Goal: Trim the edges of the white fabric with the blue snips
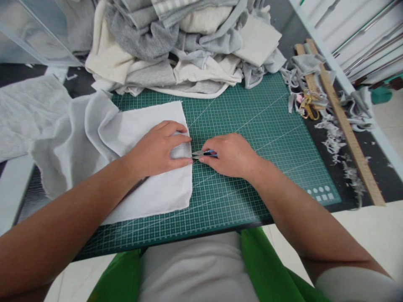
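Note:
A white piece of fabric [163,188] lies flat on a green cutting mat [239,201], its right edge slightly frayed. My left hand [160,147] rests on the fabric with fingers spread, thumb and fingertips at that edge. To the right of it, my right hand [231,155] is closed around small thread snips [201,154] with a blue part showing. The blades point left and meet the fabric's edge between my left thumb and fingers. Whether a thread is between the blades is too small to tell.
Behind the mat rises a pile of grey and cream fabric [204,46]. More grey fabric [72,126] is bunched at the left. On the right are a wooden ruler [349,126], gold-handled scissors [310,107] and loose scraps [333,136]. The mat's front edge is near my body.

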`<state>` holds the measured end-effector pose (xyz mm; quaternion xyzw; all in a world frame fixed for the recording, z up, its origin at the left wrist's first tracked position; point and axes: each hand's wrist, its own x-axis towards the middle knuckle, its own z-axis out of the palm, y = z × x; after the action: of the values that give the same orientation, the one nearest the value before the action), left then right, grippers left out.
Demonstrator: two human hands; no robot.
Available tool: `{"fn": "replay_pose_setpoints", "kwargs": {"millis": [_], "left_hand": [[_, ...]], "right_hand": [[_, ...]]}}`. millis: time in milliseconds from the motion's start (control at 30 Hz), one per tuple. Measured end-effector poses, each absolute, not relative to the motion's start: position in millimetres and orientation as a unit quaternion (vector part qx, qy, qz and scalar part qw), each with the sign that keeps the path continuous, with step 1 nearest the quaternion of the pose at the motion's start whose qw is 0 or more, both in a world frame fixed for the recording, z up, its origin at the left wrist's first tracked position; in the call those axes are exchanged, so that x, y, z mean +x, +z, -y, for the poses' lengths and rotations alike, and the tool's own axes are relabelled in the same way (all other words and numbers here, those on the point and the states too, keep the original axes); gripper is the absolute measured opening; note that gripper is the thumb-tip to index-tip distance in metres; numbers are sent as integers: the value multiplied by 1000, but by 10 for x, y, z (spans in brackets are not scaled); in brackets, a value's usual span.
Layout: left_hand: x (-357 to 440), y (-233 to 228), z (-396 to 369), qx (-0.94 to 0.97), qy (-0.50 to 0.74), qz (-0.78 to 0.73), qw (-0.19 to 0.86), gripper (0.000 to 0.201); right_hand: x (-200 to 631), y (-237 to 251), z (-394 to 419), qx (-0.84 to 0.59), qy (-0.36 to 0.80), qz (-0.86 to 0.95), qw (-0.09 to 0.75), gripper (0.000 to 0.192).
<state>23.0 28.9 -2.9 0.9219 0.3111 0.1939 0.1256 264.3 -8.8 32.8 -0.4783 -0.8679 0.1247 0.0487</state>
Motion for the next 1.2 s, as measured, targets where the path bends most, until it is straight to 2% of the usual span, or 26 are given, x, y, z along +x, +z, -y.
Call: {"fn": "replay_pose_setpoints", "kwargs": {"millis": [1200], "left_hand": [[229, -14, -287, 917, 190, -322, 141, 49]], "right_hand": [[2620, 325, 109, -505, 122, 853, 51, 24]]}}
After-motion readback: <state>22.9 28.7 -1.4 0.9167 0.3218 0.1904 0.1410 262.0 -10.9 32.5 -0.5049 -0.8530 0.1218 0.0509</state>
